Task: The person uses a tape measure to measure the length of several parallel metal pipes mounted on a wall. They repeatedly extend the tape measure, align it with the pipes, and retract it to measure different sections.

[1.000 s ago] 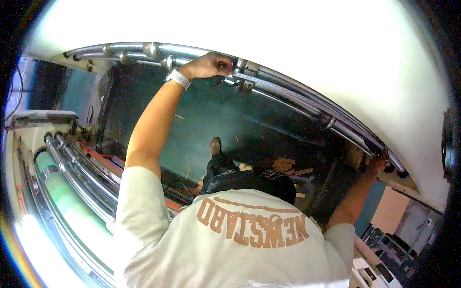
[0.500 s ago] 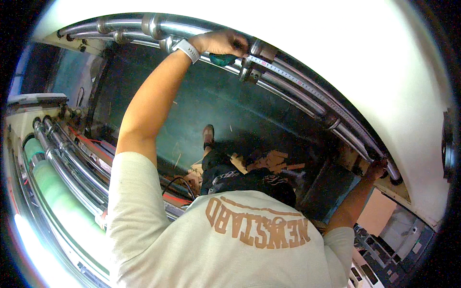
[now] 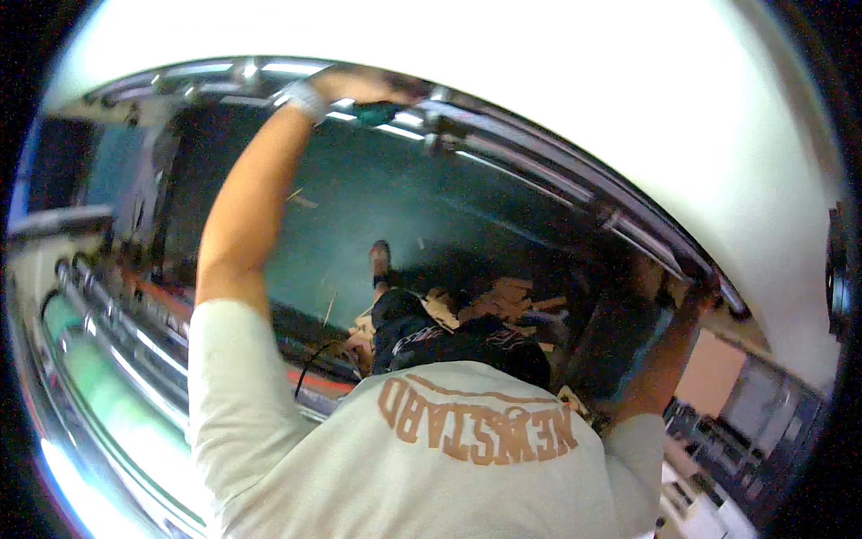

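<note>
My left hand, with a pale watch band at the wrist, is closed round a tape measure with a dark green case. It rests against the metal rollers along the machine's far side, beside a collar. Off to the right, my right hand is closed at the rollers' right end. The tape's blade stretches along the upper roller between my hands; blur smears its markings. Motion also softens my right fingers, and what they pinch is hard to see.
A pale curved machine panel stands beyond the rollers. Below lies a dark green floor with torn brown cardboard near my legs. More rollers, one green, run along the left. Grey equipment stands at lower right.
The view has shifted and blurred, so the left hand and rollers appear farther left. Both hands keep their places on the rollers, and the blade's markings have become unreadable.
</note>
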Available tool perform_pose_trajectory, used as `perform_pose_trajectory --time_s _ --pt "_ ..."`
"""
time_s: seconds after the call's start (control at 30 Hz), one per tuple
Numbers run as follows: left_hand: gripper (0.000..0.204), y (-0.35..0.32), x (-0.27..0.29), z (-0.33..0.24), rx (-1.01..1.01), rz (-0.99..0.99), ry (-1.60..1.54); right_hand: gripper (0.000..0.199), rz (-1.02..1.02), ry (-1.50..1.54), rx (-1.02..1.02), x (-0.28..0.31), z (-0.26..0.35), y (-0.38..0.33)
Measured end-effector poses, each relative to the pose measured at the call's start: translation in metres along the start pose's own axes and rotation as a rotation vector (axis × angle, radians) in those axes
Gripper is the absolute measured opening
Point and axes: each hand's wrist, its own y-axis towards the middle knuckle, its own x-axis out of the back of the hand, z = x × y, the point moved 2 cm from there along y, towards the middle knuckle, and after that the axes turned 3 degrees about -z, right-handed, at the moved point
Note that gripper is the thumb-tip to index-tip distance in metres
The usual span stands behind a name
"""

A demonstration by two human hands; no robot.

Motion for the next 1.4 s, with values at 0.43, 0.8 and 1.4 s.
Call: perform_pose_trajectory --time_s 0.43,0.8,1.4 --pt "0.039 -0.054 0.020 -0.004 0.103 -0.350 0.176 0.020 -0.373 0.601 0.054 -0.072 0.013 -0.011" --pt "0.031 -0.049 0.017 0.030 0.009 -0.368 0.257 0.018 -0.448 1.141 -0.328 -0.061 0.065 -0.020" --pt "0.033 -0.027 0.011 0.029 0.024 -0.297 0.151 0.022 -0.464 0.274 0.339 -0.029 0.052 -0.023"
